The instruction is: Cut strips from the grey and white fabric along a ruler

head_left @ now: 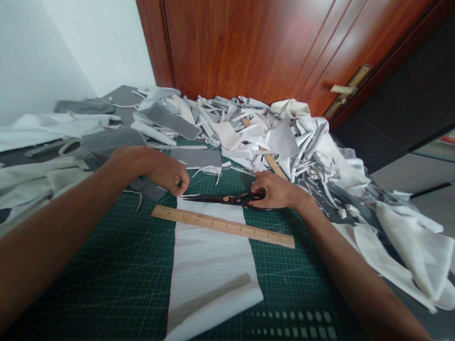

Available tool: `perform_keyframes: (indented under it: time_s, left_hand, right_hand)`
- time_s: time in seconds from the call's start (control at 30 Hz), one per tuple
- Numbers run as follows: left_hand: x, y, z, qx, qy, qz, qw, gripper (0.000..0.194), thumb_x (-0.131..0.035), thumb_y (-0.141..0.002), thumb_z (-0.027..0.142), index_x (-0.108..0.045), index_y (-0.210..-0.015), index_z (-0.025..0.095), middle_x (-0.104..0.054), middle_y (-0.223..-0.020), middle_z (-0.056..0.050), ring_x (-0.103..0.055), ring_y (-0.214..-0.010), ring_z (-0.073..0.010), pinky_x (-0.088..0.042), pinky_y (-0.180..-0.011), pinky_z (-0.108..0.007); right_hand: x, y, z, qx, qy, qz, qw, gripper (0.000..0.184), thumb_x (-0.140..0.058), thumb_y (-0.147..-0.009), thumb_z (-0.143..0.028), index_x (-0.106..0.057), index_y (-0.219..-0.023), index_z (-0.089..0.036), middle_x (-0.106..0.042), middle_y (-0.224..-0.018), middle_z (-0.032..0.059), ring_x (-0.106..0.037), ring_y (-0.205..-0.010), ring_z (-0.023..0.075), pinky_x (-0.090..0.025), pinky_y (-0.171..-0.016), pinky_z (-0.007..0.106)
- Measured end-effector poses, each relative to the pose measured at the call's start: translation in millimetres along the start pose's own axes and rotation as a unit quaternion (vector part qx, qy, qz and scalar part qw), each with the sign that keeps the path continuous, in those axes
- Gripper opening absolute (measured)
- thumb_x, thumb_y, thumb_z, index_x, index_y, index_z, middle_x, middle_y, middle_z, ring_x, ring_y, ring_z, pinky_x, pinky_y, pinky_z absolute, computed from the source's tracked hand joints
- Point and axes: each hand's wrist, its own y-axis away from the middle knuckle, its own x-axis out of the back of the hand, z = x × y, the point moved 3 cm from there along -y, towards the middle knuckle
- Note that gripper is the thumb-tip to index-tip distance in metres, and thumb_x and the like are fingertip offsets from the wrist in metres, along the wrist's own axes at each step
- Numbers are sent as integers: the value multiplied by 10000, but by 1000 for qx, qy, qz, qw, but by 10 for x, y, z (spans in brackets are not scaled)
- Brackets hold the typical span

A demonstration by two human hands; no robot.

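Note:
A long white piece of fabric lies on the green cutting mat, its near end curled over. Across it rests a wooden ruler, slightly slanted. My right hand grips black scissors by the handles, and their blades lie along the fabric's far edge, pointing left. At the far left corner, the fingers of my left hand pinch together beside the blade tips. A thin white strip shows there by the blades, so the pinch seems to be on the fabric's edge.
Behind the mat is a heap of white and grey fabric scraps, with another wooden ruler partly buried in it. More cloth pieces lie at the left and white ones at the right. A wooden door stands beyond.

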Motion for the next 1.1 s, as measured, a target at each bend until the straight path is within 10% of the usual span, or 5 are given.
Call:
perform_keyframes:
  time_s: [1.1]
  left_hand:
    - [19, 74, 27, 6, 7, 9, 1000, 145, -654, -833, 119, -786, -820, 178, -725, -751, -20, -600, -696, -182, -376, -629, -255]
  right_hand:
    - [-30, -95, -185, 5, 0, -4, 1000, 393, -731, -899, -458, -554, -640, -221, -603, -688, -1, -519, -818, 205, -294, -878, 392]
